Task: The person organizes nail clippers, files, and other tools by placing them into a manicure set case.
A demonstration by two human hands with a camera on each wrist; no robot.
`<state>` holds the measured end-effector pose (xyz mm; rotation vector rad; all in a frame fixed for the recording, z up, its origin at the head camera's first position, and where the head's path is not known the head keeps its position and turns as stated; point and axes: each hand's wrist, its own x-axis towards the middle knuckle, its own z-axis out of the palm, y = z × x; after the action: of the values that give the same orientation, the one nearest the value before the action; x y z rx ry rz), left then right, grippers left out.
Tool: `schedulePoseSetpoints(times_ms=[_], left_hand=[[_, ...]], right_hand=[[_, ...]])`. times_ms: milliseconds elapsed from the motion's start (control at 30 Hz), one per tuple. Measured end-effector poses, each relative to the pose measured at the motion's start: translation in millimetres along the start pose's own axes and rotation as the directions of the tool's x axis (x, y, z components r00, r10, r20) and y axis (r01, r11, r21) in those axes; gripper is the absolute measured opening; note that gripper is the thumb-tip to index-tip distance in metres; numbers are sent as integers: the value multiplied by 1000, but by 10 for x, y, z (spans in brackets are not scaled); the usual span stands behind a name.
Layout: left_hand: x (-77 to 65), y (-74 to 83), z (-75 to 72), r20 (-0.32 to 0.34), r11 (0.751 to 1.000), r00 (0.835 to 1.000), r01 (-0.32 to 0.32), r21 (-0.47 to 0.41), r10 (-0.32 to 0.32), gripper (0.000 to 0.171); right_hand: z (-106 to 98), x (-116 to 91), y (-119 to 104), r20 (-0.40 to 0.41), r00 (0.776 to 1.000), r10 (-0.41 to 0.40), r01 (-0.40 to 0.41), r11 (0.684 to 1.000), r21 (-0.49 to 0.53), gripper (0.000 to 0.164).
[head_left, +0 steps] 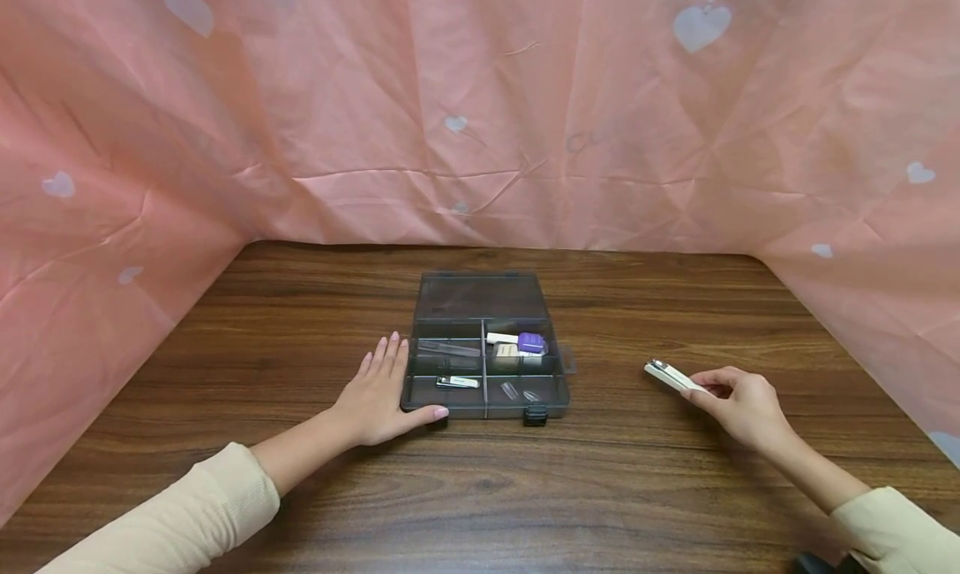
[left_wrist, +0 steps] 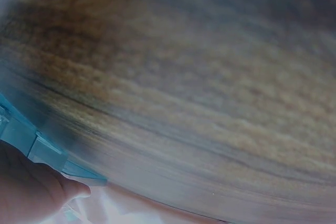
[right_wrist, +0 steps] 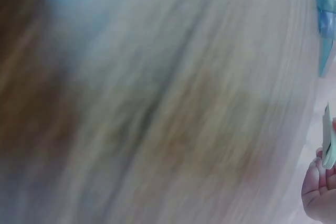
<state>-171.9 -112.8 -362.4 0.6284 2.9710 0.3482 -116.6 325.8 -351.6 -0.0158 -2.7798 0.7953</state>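
Observation:
A dark translucent compartment box (head_left: 465, 411) lies on the table with its lid (head_left: 480, 296) folded back. My left hand (head_left: 384, 399) rests against its left side, fingers straight and the thumb on the front edge. To the right of the box, my right hand (head_left: 742, 403) pinches a large white nail clipper (head_left: 673, 376) by its rear end, the metal jaws pointing left. The clipper (right_wrist: 328, 139) also shows at the right edge of the right wrist view. Inside the box are a small nail clipper (head_left: 457, 381), a purple-labelled bottle (head_left: 532, 343) and clear nail tips (head_left: 510, 390).
Long clear strips (head_left: 448, 349) lie in the box's back left compartment. A black latch (head_left: 535, 415) sticks out at its front. The brown wooden table (head_left: 495, 499) is bounded by a pink curtain (head_left: 510, 199) with hearts.

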Motion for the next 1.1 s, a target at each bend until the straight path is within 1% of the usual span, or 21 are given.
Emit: schedulePoseSetpoints(times_ms=[167, 333, 567, 800, 900, 1033, 1100], left_hand=[[2, -3, 0, -5, 1000, 1000, -1, -2, 1, 110], [4, -5, -3, -4, 1000, 1000, -1, -4, 1, 111], [0, -6, -1, -2, 1000, 1000, -2, -9, 2, 111], [2, -11, 9, 0, 1000, 1000, -1, -8, 1, 111], [2, -9, 10, 4, 1000, 1000, 0, -10, 0, 110], [-2, -8, 5, 8, 1000, 1000, 2, -12, -2, 110], [-4, -7, 3, 13, 1000, 1000, 3, -11, -3, 110]], right_hand=[[39, 41, -73, -29, 999, -42, 42, 999, 25, 17], [63, 82, -144, -57, 993, -105, 108, 993, 55, 14], [106, 147, -275, -43, 987, -152, 155, 985, 70, 14], [184, 229, -467, -31, 979, -204, 206, 970, 132, 13], [229, 254, -530, -16, 977, -213, 213, 966, 149, 14], [286, 285, -594, 18, 980, -199, 194, 968, 162, 14], [311, 298, -620, 22, 980, -198, 192, 968, 163, 13]])
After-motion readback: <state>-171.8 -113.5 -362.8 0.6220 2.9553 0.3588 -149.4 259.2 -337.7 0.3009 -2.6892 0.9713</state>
